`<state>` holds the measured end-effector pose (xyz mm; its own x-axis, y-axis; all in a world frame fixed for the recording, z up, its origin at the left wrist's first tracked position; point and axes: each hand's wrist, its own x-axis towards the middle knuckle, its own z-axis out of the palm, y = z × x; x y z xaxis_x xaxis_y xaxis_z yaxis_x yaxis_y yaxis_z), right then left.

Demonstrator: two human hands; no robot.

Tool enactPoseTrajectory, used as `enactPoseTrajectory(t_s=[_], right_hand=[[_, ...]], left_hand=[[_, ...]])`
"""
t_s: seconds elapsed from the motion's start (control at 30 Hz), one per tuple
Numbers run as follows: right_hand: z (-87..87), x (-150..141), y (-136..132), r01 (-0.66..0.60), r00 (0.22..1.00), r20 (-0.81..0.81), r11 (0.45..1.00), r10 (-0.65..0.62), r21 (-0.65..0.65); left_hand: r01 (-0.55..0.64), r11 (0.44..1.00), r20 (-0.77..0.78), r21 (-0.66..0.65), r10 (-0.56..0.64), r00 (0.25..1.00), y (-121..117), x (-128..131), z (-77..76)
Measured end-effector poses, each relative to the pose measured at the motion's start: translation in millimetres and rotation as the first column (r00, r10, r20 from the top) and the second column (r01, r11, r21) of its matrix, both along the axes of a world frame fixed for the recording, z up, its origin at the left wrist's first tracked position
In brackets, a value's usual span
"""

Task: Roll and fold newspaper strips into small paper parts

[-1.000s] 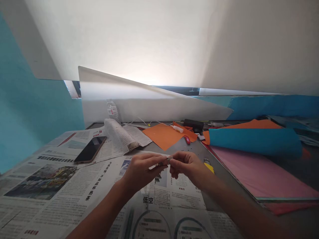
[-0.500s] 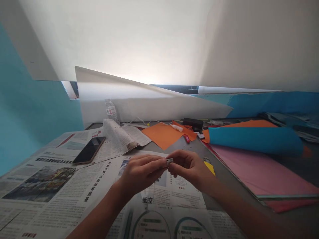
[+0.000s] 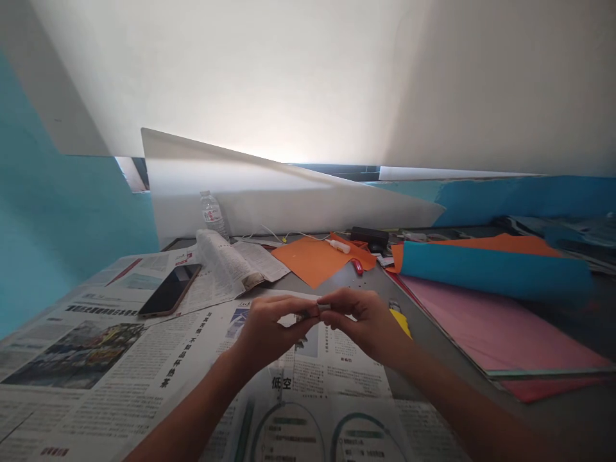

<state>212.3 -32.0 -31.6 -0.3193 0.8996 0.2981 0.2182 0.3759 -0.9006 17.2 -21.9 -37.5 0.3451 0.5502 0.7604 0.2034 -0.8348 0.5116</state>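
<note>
Between the fingertips of both hands is a small roll of printed paper (image 3: 324, 307), greyish white and mostly covered by the fingers. My left hand (image 3: 272, 324) pinches its left end between thumb and fingers. On the other end, my right hand (image 3: 359, 314) closes thumb and forefinger. Both hands are above an open newspaper (image 3: 206, 378) spread over the table, with their fingertips meeting. How tightly the paper is wound is too small to tell.
A phone (image 3: 171, 290) lies on the newspaper at left. Behind are a water bottle (image 3: 212, 213), orange paper (image 3: 305, 260), a white glue bottle (image 3: 339, 246) and a red object (image 3: 357, 267). A yellow-handled tool (image 3: 400, 322), pink sheets (image 3: 481, 317) and a blue paper roll (image 3: 486, 269) are right.
Both hands stay together over the newspaper. The fingers have shifted around the small roll, turning it slightly, and the right fingertips now cover more of it. The view has moved a little.
</note>
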Motion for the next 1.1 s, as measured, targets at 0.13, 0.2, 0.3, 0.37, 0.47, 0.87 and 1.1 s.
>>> enactPoseTrajectory(t_s=[0.13,0.2,0.3,0.37,0.47,0.87,1.1], right_hand=[[-3.1,1,6,-0.045,0.986,-0.164,0.993,0.027,-0.106],[-3.8,2,7,-0.026,0.978,-0.208,0.993,0.001,-0.116],[-3.9,1,7,0.021,0.968,-0.247,0.993,-0.049,-0.113],[-3.6,1,6,0.039,0.961,-0.267,0.994,-0.065,-0.102],[-3.0,0,5,0.06,0.959,-0.273,0.995,-0.08,-0.081],[-6.2,-2,11,-0.015,0.967,-0.253,0.982,-0.033,-0.186],[-13.2,-2,19,-0.138,0.934,-0.358,0.916,-0.007,-0.377]], left_hand=[[0.055,0.961,0.11,-0.27,-0.026,0.994,0,2,0.6],[0.128,0.87,0.232,-0.476,-0.016,0.973,0,3,0.3],[0.247,0.719,0.403,-0.65,0.05,0.914,2,5,1.0],[0.291,0.658,0.441,-0.694,0.07,0.895,2,6,2.6],[0.28,0.626,0.41,-0.728,0.069,0.909,3,6,5.0],[0.044,0.788,0.235,-0.615,0.13,0.963,9,1,-11.1],[-0.002,0.912,0.169,-0.41,0.079,0.982,13,-1,-18.7]])
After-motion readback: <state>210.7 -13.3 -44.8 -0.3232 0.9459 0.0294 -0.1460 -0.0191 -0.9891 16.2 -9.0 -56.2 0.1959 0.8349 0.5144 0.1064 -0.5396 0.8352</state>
